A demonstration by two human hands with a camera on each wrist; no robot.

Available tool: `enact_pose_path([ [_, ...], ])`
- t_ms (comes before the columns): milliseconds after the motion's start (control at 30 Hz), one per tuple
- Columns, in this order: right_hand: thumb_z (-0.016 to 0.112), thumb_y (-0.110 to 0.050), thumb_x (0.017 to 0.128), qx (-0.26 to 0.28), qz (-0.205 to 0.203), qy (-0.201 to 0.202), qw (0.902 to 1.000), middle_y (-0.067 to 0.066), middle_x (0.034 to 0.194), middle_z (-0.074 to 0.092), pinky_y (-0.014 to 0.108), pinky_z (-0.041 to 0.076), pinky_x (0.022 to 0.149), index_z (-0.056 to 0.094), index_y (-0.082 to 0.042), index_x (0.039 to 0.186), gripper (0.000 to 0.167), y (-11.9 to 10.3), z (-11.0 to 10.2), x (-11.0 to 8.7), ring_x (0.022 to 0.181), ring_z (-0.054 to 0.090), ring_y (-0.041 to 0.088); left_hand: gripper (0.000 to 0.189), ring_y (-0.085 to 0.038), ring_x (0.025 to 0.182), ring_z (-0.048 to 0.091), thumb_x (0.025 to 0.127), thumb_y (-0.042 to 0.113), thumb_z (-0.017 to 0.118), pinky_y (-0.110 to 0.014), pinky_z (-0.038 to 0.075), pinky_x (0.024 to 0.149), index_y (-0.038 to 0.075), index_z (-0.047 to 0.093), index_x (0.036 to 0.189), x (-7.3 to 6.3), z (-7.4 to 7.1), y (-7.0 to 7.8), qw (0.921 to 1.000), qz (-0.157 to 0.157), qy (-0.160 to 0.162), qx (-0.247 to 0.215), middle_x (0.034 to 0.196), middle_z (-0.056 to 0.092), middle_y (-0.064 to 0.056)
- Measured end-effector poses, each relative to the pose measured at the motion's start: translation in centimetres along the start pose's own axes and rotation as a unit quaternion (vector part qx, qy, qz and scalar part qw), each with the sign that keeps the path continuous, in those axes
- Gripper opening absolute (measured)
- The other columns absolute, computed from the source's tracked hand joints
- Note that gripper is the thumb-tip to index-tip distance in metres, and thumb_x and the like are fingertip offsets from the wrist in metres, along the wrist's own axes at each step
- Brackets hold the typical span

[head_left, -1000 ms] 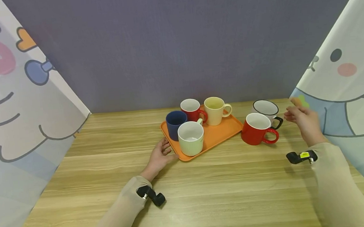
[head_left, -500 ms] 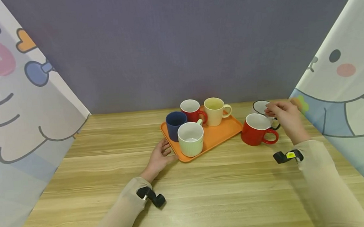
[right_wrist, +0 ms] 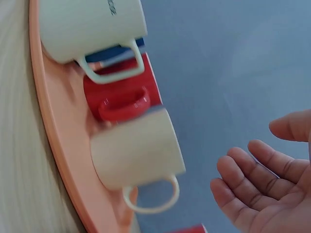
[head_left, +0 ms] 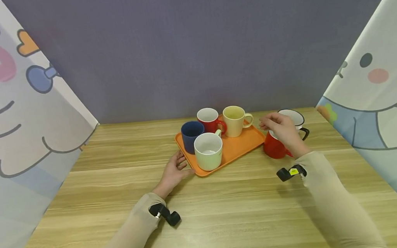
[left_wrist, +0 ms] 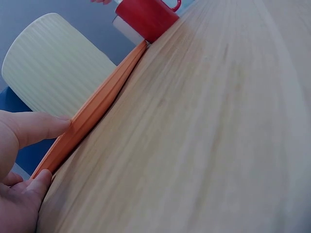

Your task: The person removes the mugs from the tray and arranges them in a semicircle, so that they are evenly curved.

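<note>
My left hand rests against the near left corner of an orange tray, its thumb touching the rim in the left wrist view. On the tray stand a dark blue mug, a pale green ribbed mug, a red mug and a pale yellow mug. My right hand is raised to the right of the tray, holding nothing, its fingers loosely bent in the right wrist view. From the head it partly covers a larger red mug on the table, beside a white mug with a black rim.
The wooden table meets a grey-blue back panel. Cartoon-printed sheets hang along both sides. The larger red mug stands close to the tray's right corner.
My right hand has swept left from beside the black-rimmed mug, passing over it to the larger red mug. The left hand, the tray and its mugs stay put.
</note>
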State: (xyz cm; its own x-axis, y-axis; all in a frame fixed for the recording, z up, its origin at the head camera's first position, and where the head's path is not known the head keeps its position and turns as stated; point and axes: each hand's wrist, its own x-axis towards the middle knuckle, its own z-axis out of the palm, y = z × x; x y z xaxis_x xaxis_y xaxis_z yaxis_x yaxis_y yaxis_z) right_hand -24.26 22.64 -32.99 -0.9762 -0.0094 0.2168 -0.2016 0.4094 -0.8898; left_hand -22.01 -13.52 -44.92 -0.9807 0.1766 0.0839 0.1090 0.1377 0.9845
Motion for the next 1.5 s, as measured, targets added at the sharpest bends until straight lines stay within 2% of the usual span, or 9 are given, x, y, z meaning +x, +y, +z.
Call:
enact_pose_path([
  [167, 0.056, -0.014, 0.102, 0.038, -0.010, -0.019, 0.9991, -0.002, 0.089, 0.068, 0.017, 0.055, 0.080, 0.060, 0.015, 0.113, 0.032, 0.0, 2.0, 0.3, 0.081, 0.064, 0.006, 0.091, -0.044, 0.132, 0.044, 0.077, -0.008, 0.077, -0.049, 0.042, 0.110, -0.015, 0.023, 0.150, 0.1, 0.0, -0.1, 0.9998, -0.008, 0.001, 0.017, 0.148, 0.038, -0.032],
  [400, 0.056, -0.011, 0.101, 0.071, -0.022, -0.040, 0.9964, 0.019, 0.097, 0.069, 0.019, 0.056, 0.081, 0.059, 0.018, 0.111, 0.031, 0.5, 4.5, 0.7, 0.082, 0.065, 0.006, 0.091, -0.044, 0.131, 0.044, 0.078, -0.006, 0.077, -0.049, 0.042, 0.109, -0.014, 0.023, 0.151, 0.2, -0.1, -0.2, 0.9996, -0.010, 0.000, 0.025, 0.148, 0.038, -0.032],
  [633, 0.055, -0.006, 0.100, 0.115, -0.020, -0.062, 0.9912, 0.009, 0.094, 0.068, 0.022, 0.057, 0.083, 0.057, 0.020, 0.112, 0.028, 1.2, 6.6, 1.4, 0.082, 0.065, 0.005, 0.092, -0.044, 0.132, 0.043, 0.077, -0.007, 0.076, -0.049, 0.041, 0.110, -0.014, 0.022, 0.151, 0.1, -0.2, -0.1, 0.9996, -0.017, 0.000, 0.021, 0.149, 0.037, -0.032],
  [767, 0.055, -0.005, 0.100, 0.125, -0.009, -0.071, 0.9895, 0.011, 0.097, 0.068, 0.022, 0.057, 0.083, 0.056, 0.020, 0.115, 0.029, 1.5, 7.7, 1.6, 0.083, 0.065, 0.006, 0.092, -0.043, 0.132, 0.044, 0.077, -0.008, 0.077, -0.048, 0.042, 0.110, -0.013, 0.022, 0.151, 0.1, -0.1, -0.1, 0.9996, -0.019, 0.002, 0.019, 0.149, 0.037, -0.031],
  [967, 0.054, -0.002, 0.100, 0.139, -0.010, -0.077, 0.9873, 0.025, 0.108, 0.065, 0.021, 0.056, 0.084, 0.055, 0.022, 0.118, 0.030, 1.7, 9.2, 2.1, 0.093, 0.067, 0.019, 0.093, -0.044, 0.132, 0.044, 0.077, -0.009, 0.077, -0.048, 0.042, 0.110, -0.013, 0.022, 0.151, 0.2, -0.1, -0.1, 0.9997, -0.017, 0.002, 0.016, 0.149, 0.037, -0.031],
  [1167, 0.053, -0.005, 0.101, 0.135, -0.019, -0.075, 0.9878, 0.034, 0.120, 0.059, 0.039, 0.055, 0.096, 0.056, 0.019, 0.120, 0.030, 2.1, 10.5, 2.5, 0.111, 0.059, 0.046, 0.093, -0.046, 0.133, 0.042, 0.077, -0.010, 0.076, -0.050, 0.040, 0.111, -0.014, 0.020, 0.151, 0.3, -0.1, 0.0, 0.9998, -0.020, -0.001, 0.007, 0.150, 0.034, -0.032],
  [1300, 0.053, -0.006, 0.102, 0.146, -0.003, -0.069, 0.9868, 0.034, 0.121, 0.060, 0.049, 0.051, 0.100, 0.057, 0.018, 0.121, 0.031, 2.1, 11.3, 2.8, 0.110, 0.059, 0.048, 0.091, -0.049, 0.133, 0.040, 0.077, -0.013, 0.073, -0.052, 0.039, 0.111, -0.018, 0.017, 0.150, -0.2, 0.0, 1.4, 0.9998, -0.020, -0.009, 0.003, 0.150, 0.032, -0.036],
  [1433, 0.053, -0.009, 0.102, 0.155, 0.015, -0.070, 0.9853, 0.030, 0.126, 0.059, 0.047, 0.052, 0.100, 0.058, 0.016, 0.124, 0.033, 2.0, 12.0, 3.2, 0.108, 0.060, 0.044, 0.091, -0.049, 0.133, 0.041, 0.077, -0.014, 0.072, -0.053, 0.039, 0.111, -0.018, 0.017, 0.149, -0.3, 0.0, 1.5, 0.9997, -0.021, -0.006, 0.007, 0.149, 0.033, -0.036],
  [1500, 0.054, -0.010, 0.102, 0.157, 0.022, -0.072, 0.9847, 0.029, 0.129, 0.059, 0.047, 0.052, 0.100, 0.058, 0.015, 0.126, 0.035, 2.0, 12.3, 3.4, 0.107, 0.060, 0.040, 0.092, -0.048, 0.133, 0.042, 0.076, -0.013, 0.074, -0.051, 0.040, 0.111, -0.017, 0.018, 0.150, -0.1, 0.0, 0.7, 0.9998, -0.018, -0.001, 0.007, 0.149, 0.034, -0.034],
])
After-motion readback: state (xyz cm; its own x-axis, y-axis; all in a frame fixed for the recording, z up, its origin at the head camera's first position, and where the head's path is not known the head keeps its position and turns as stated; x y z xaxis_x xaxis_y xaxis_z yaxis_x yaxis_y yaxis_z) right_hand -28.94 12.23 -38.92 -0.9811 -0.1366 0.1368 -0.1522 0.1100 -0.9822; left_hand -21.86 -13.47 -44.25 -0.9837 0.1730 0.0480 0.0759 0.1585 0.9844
